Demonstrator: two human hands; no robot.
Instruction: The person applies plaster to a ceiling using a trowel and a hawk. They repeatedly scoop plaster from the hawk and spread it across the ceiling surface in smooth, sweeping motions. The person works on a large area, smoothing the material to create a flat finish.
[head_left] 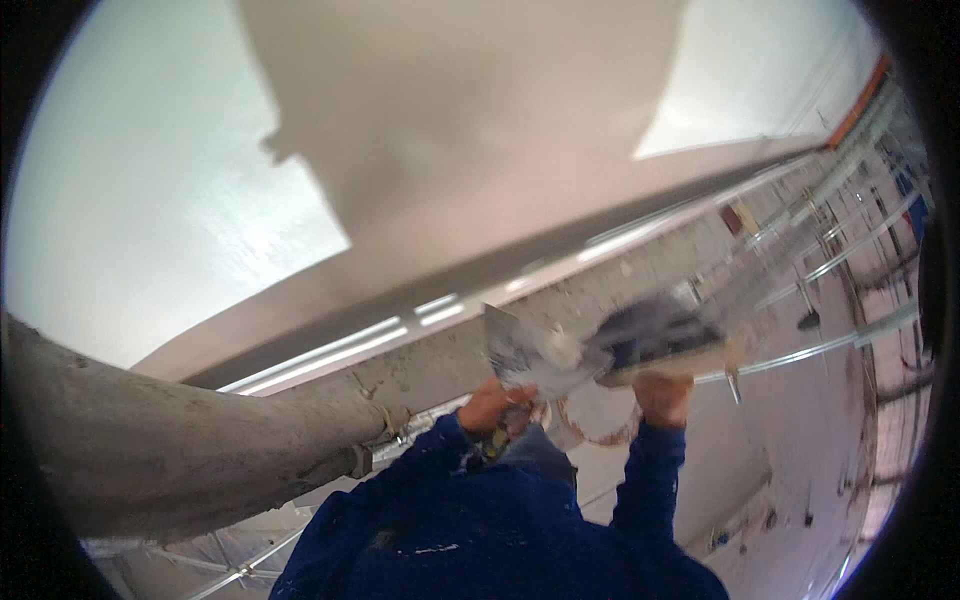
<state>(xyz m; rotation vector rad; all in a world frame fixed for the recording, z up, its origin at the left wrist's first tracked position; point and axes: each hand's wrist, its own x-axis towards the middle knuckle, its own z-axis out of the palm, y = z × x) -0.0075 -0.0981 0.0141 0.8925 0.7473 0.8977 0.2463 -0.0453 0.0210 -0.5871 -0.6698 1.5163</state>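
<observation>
My left hand point(487, 405) grips a wide metal putty knife point(515, 350), its blade raised with a pale lump of compound on it. Just to the right, my right hand point(662, 398) holds a flat, dark-faced trowel point(655, 330) with a light edge, smeared by motion. The two blades are close together; I cannot tell whether they touch. Both arms are in blue sleeves. Beyond the tools is a smooth white surface point(140, 190) with a large shadow across it, edged by a long pale grooved strip point(310, 355).
A thick, dusty grey pipe or column point(190, 460) runs in from the left, close to my left arm. A rough concrete band point(420, 365) lies along the strip. At the right are thin metal rails point(780, 365), small fittings and an orange bar point(855, 105) along the white surface's far edge.
</observation>
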